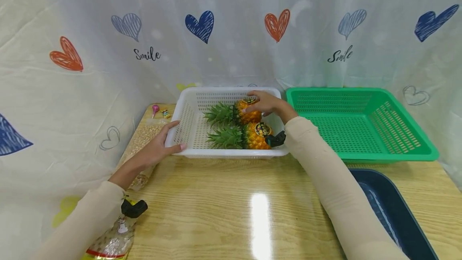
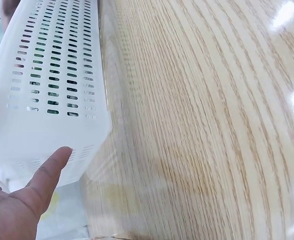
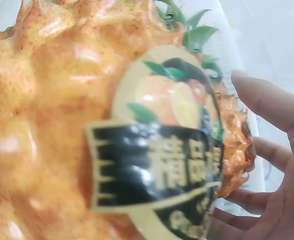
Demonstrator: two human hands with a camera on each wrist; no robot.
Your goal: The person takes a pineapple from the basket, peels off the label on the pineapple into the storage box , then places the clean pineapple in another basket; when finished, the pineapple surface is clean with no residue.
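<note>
A white slotted basket (image 1: 223, 153) stands on the wooden table (image 1: 223, 208) with two plastic pineapples lying in it, leaves pointing left. My right hand (image 1: 261, 101) reaches over the basket's right side and curls its fingers round the far pineapple (image 1: 245, 117). The near pineapple (image 1: 254, 136) lies free beside it. In the right wrist view the near pineapple's label (image 3: 161, 165) fills the frame, and the far pineapple (image 3: 236, 150) sits between my right hand's (image 3: 281, 165) thumb and fingers. My left hand (image 1: 164, 145) rests against the basket's front left corner, its thumb (image 2: 42, 180) straight on the basket wall (image 2: 52, 75).
A green basket (image 1: 379, 155) stands right of the white one, and a dark blue tub (image 1: 390, 208) sits at the near right. Bags of pale kernels (image 1: 144, 137) and a small pink item (image 1: 155, 109) lie along the left edge. A heart-printed curtain closes in the table.
</note>
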